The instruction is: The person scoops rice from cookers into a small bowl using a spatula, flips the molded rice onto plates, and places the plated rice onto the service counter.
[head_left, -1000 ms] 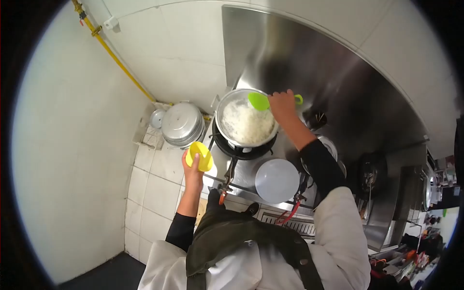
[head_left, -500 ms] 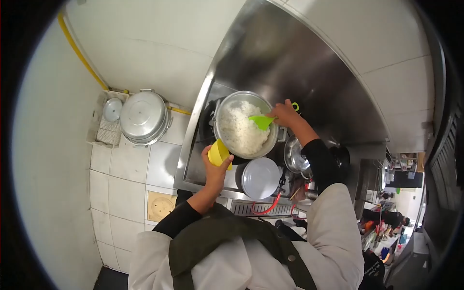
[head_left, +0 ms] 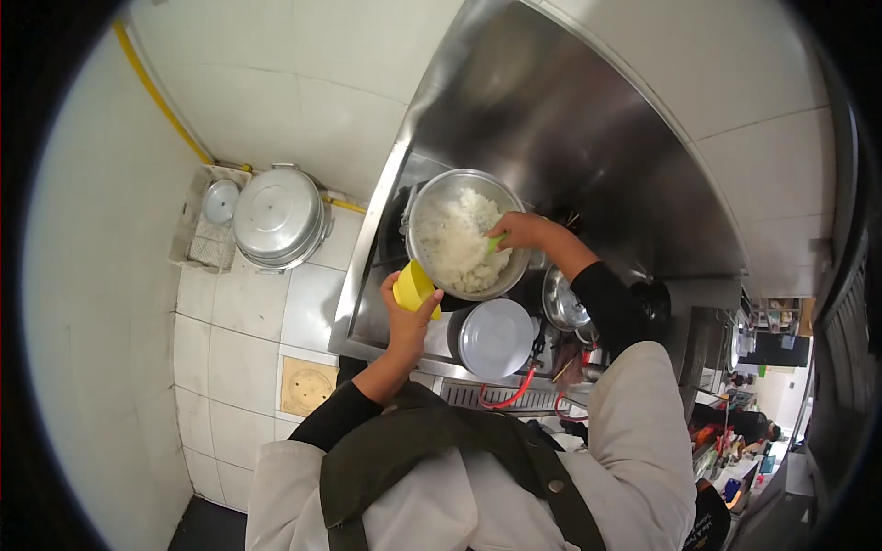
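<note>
A large metal pot (head_left: 424, 204) of white rice (head_left: 459, 234) sits on the stove. My right hand (head_left: 517, 231) is closed round a green paddle (head_left: 494, 242), whose blade is mostly hidden in the rice. At the pot's lower left rim, my left hand (head_left: 406, 312) holds a yellow cup (head_left: 413, 286), tilted with its mouth towards the pot. A round whitish lid or plate (head_left: 496, 338) lies just below the pot, near the stove's front edge.
Metal bowls (head_left: 562, 298) stand right of the pot under my right forearm. On the left, a lidded metal pot (head_left: 276, 216) stands beside a plastic crate (head_left: 204, 253). A steel splash panel (head_left: 570, 119) rises behind the stove. Red hoses (head_left: 508, 400) hang at the front.
The view has shifted, with the pot now nearer my left hand and the cup. My right hand has come down over the rice, and the paddle's blade has gone into it.
</note>
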Action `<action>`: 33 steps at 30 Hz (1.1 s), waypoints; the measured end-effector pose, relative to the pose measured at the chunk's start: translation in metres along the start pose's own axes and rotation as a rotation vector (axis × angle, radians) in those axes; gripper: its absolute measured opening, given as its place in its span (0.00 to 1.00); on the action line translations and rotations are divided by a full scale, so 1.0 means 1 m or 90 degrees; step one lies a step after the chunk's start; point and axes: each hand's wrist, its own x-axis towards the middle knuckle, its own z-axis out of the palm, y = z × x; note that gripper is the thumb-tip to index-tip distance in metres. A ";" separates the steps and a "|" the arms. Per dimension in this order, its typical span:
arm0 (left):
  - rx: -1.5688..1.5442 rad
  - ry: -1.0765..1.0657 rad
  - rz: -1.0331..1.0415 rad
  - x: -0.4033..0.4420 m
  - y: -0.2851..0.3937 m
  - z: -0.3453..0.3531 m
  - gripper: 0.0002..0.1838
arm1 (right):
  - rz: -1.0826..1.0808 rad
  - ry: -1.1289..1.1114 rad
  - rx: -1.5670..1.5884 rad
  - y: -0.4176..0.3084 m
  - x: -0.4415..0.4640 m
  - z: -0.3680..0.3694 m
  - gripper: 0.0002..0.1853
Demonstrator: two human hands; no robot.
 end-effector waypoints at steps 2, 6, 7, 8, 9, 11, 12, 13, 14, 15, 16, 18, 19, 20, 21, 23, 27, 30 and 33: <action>-0.027 -0.006 -0.016 0.002 -0.003 -0.005 0.41 | -0.030 -0.054 0.061 0.005 0.005 -0.009 0.19; -0.060 -0.013 0.003 0.000 0.001 -0.009 0.40 | 0.227 -0.174 0.097 -0.040 -0.014 -0.047 0.19; -0.031 0.001 0.024 0.000 0.004 -0.010 0.40 | 0.246 -0.167 0.117 -0.043 -0.018 -0.054 0.18; -0.001 0.016 0.045 0.000 0.009 -0.011 0.40 | 0.265 -0.159 0.137 -0.042 -0.025 -0.061 0.17; 0.029 0.030 0.065 0.000 0.014 -0.012 0.40 | 0.284 -0.151 0.157 -0.038 -0.032 -0.067 0.16; 0.035 0.041 0.102 0.008 0.023 -0.015 0.40 | 0.133 0.003 -0.013 -0.027 -0.052 -0.075 0.15; 0.038 0.046 0.119 0.012 0.028 -0.015 0.40 | 0.056 0.080 -0.096 -0.024 -0.057 -0.075 0.15; 0.021 0.043 0.109 0.015 0.034 -0.015 0.40 | 0.095 0.139 -0.185 -0.023 -0.057 -0.072 0.16; 0.004 0.040 0.097 0.017 0.043 -0.013 0.41 | 0.134 0.199 -0.274 -0.028 -0.057 -0.069 0.16; -0.014 0.035 0.087 0.020 0.049 -0.012 0.42 | 0.175 0.260 -0.363 -0.032 -0.057 -0.066 0.17; -0.043 0.024 0.093 0.027 0.045 -0.011 0.42 | 0.191 0.251 -0.391 -0.032 -0.053 -0.061 0.18; -0.020 0.017 0.111 0.035 0.039 -0.011 0.43 | 0.220 0.233 -0.446 -0.019 -0.036 -0.043 0.19; -0.007 0.015 0.120 0.040 0.036 -0.012 0.43 | 0.194 0.245 -0.385 -0.009 -0.029 -0.034 0.20; 0.009 0.006 0.123 0.042 0.034 -0.014 0.43 | 0.167 0.255 -0.324 0.003 -0.022 -0.024 0.20; 0.026 -0.002 0.124 0.044 0.031 -0.015 0.43 | 0.141 0.262 -0.262 0.006 -0.019 -0.019 0.20; 0.037 -0.021 0.130 0.047 0.024 -0.015 0.44 | 0.134 0.259 -0.215 0.007 -0.011 -0.013 0.21; 0.038 -0.042 0.147 0.046 0.023 -0.009 0.43 | 0.076 0.289 -0.137 0.011 0.009 0.001 0.22; 0.070 -0.042 0.145 0.048 0.024 -0.009 0.45 | 0.010 0.290 -0.171 0.005 0.024 0.007 0.22; 0.082 -0.042 0.144 0.048 0.024 -0.009 0.46 | -0.014 0.267 -0.135 -0.010 0.025 0.005 0.22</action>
